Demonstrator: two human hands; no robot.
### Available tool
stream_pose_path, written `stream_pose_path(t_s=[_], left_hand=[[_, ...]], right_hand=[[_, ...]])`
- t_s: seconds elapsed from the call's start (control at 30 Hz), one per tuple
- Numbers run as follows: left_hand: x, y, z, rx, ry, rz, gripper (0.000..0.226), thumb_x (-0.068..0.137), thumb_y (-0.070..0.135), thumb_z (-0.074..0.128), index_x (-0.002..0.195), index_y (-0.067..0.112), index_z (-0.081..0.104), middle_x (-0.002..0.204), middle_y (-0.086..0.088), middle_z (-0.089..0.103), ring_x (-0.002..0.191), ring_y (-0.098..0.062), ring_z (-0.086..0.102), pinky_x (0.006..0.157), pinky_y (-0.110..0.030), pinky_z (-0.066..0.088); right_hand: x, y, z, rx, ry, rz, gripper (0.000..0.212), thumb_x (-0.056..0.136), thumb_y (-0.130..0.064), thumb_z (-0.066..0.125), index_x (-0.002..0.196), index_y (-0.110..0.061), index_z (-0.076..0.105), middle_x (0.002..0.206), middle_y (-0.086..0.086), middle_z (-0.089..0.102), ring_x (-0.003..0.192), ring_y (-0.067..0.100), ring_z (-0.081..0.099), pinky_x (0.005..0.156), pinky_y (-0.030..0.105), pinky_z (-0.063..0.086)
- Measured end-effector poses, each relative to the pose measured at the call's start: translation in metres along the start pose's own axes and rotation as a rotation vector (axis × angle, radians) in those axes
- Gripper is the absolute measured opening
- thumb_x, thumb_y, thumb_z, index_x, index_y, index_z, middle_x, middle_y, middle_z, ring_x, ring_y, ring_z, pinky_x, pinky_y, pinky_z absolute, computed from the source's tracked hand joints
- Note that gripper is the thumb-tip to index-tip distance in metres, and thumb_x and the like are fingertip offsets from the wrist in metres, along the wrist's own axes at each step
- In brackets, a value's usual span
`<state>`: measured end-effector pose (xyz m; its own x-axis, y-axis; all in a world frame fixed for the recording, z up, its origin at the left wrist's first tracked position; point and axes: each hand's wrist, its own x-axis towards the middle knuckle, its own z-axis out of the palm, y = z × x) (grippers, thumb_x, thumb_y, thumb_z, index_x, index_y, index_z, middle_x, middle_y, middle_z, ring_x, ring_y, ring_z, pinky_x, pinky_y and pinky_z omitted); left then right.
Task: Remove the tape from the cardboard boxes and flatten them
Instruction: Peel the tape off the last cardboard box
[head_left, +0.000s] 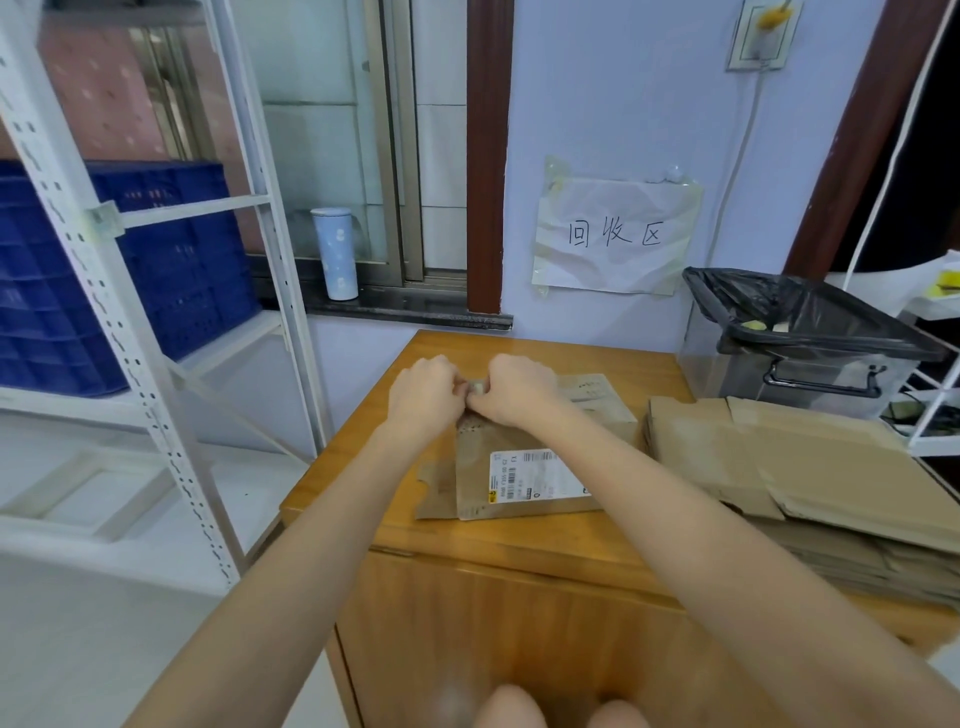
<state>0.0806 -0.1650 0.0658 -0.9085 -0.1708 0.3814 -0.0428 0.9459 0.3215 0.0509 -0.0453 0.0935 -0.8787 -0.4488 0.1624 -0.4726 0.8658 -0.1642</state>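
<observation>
Head view. We see both hands meeting over the far end of a flattened cardboard box (524, 467), which lies on the wooden cabinet top (519, 540) near the centre of the frame. The left hand (423, 395) and right hand (514, 387) are pressed close together, fingers curled, pinching a small crumpled wad of tape (477, 387) between them — the wad sits just above the box's far edge. Whether the tape is attached to the cardboard at this point we cannot tell.

The box carries a white shipping label (540, 475) with barcodes, at about 5 o'clock from the hands. At 3 o'clock from the box, just beside it, rests a stack of flattened cardboard (810, 478).

Beyond the stack, toward 1 o'clock, stands a clear bin lined with a black bag (800, 317). On the wall at 12 o'clock hangs a taped paper sign (615, 236). At 10 o'clock a pale blue tumbler (336, 254) stands on the window ledge — further left, blue crates (171, 260) sit on white metal shelving (78, 218).
</observation>
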Motion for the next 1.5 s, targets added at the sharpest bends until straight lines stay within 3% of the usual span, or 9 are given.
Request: stream_pose_path(t_s=[0.23, 0.47, 0.57, 0.93, 1.1, 1.23, 1.3, 1.4, 1.5], left_hand=[[-0.013, 0.006, 0.006, 0.099, -0.003, -0.015, 0.028, 0.101, 0.03, 0.043, 0.117, 0.016, 0.061, 0.12, -0.003, 0.056, 0.108, -0.024, 0.054, 0.083, -0.034, 0.036], [-0.011, 0.021, 0.001, 0.324, -0.052, -0.021, 0.021, 0.097, 0.012, 0.047, 0.114, 0.011, 0.06, 0.12, -0.006, 0.056, 0.113, -0.026, 0.048, 0.093, -0.036, 0.034], [-0.01, 0.037, 0.0, 0.479, -0.091, -0.025, 0.028, 0.092, 0.009, 0.053, 0.119, 0.009, 0.058, 0.123, -0.007, 0.055, 0.12, -0.026, 0.045, 0.101, -0.035, 0.032], [-0.009, 0.063, 0.009, 0.447, -0.062, -0.052, 0.026, 0.091, 0.001, 0.051, 0.114, 0.007, 0.061, 0.117, -0.008, 0.06, 0.115, -0.026, 0.051, 0.095, -0.032, 0.038], [-0.013, 0.065, 0.019, 0.275, -0.026, -0.057, 0.031, 0.094, 0.009, 0.045, 0.121, 0.012, 0.061, 0.122, -0.01, 0.052, 0.116, -0.026, 0.046, 0.094, -0.031, 0.037], [-0.015, 0.067, 0.026, 0.047, 0.004, -0.108, 0.027, 0.093, -0.003, 0.043, 0.113, 0.002, 0.059, 0.12, -0.013, 0.05, 0.112, -0.03, 0.048, 0.077, -0.031, 0.04], [-0.015, 0.068, 0.026, 0.006, 0.019, -0.116, 0.024, 0.094, -0.001, 0.043, 0.111, 0.002, 0.06, 0.118, -0.013, 0.052, 0.112, -0.031, 0.048, 0.074, -0.032, 0.039], [-0.016, 0.064, 0.031, 0.009, 0.036, -0.092, 0.028, 0.096, 0.006, 0.04, 0.118, 0.004, 0.057, 0.122, -0.012, 0.053, 0.117, -0.029, 0.046, 0.087, -0.033, 0.04], [-0.019, 0.06, 0.037, 0.009, 0.062, -0.051, 0.03, 0.097, 0.009, 0.038, 0.12, 0.004, 0.056, 0.125, -0.012, 0.054, 0.122, -0.028, 0.046, 0.103, -0.032, 0.032]], right_hand=[[0.006, 0.002, -0.014, 0.034, -0.073, 0.066, 0.029, 0.088, -0.03, 0.059, 0.068, -0.015, 0.043, 0.069, -0.001, 0.047, 0.077, 0.024, 0.051, 0.06, 0.028, 0.038], [0.014, 0.024, -0.03, 0.614, -0.229, 0.272, 0.021, 0.087, -0.015, 0.069, 0.074, -0.003, 0.056, 0.058, 0.006, 0.063, 0.041, 0.007, 0.06, 0.052, 0.021, 0.055], [0.008, 0.033, -0.037, 0.726, -0.27, 0.316, 0.019, 0.088, -0.012, 0.069, 0.083, 0.001, 0.056, 0.07, 0.014, 0.065, 0.052, 0.013, 0.064, 0.06, 0.023, 0.056], [0.003, 0.045, -0.02, 0.601, -0.103, 0.346, 0.033, 0.069, -0.018, 0.085, 0.074, -0.017, 0.052, 0.069, 0.005, 0.065, 0.053, 0.017, 0.059, 0.052, 0.026, 0.054], [0.0, 0.029, -0.016, 0.131, 0.038, 0.12, 0.01, 0.084, -0.011, 0.059, 0.079, -0.019, 0.062, 0.096, 0.003, 0.067, 0.092, 0.026, 0.062, 0.074, 0.03, 0.049], [-0.004, 0.028, -0.024, 0.11, -0.097, 0.042, 0.027, 0.088, -0.008, 0.049, 0.061, -0.012, 0.051, 0.068, 0.005, 0.056, 0.078, 0.031, 0.054, 0.059, 0.03, 0.041], [-0.003, 0.03, -0.027, 0.15, -0.139, 0.032, 0.02, 0.084, -0.002, 0.049, 0.073, -0.008, 0.065, 0.078, 0.009, 0.065, 0.082, 0.032, 0.061, 0.067, 0.034, 0.052], [0.0, 0.03, -0.022, 0.211, -0.105, 0.095, 0.011, 0.086, -0.01, 0.056, 0.089, -0.013, 0.066, 0.096, 0.006, 0.067, 0.095, 0.025, 0.062, 0.086, 0.035, 0.053], [0.002, 0.032, -0.02, 0.162, -0.131, 0.14, 0.017, 0.088, -0.017, 0.056, 0.076, -0.01, 0.047, 0.079, 0.005, 0.054, 0.088, 0.026, 0.056, 0.075, 0.031, 0.047]])
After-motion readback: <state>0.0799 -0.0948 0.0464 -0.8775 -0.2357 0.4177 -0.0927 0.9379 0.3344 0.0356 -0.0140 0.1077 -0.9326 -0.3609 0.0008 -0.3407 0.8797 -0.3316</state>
